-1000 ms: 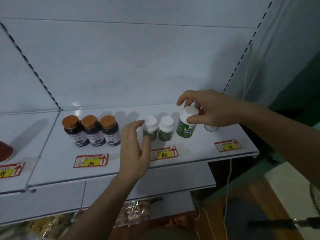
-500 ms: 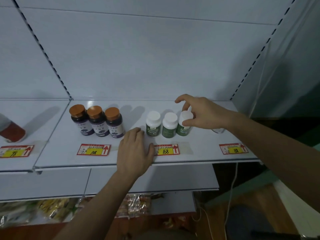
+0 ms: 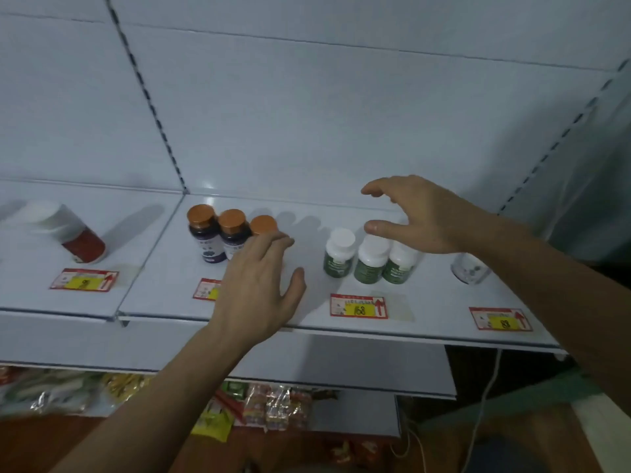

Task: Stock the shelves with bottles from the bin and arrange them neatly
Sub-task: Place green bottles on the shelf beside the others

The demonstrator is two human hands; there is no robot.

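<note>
Three green bottles [image 3: 368, 259] stand in a row behind the price tag [image 3: 358, 306]; both hands [image 3: 259, 288] [image 3: 420, 216] are spread wide, holding nothing. More may wait.

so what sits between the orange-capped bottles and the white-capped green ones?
Head view: bare shelf there, shadowed; the left hand hovers over its near part.

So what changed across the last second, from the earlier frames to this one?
The right hand set the third green bottle down beside the other two green bottles, let go and lifted off, fingers spread. The left hand moved left toward the orange-capped bottles, holding nothing. Those three bottles, the red bottle and the price tags stayed put.
</note>
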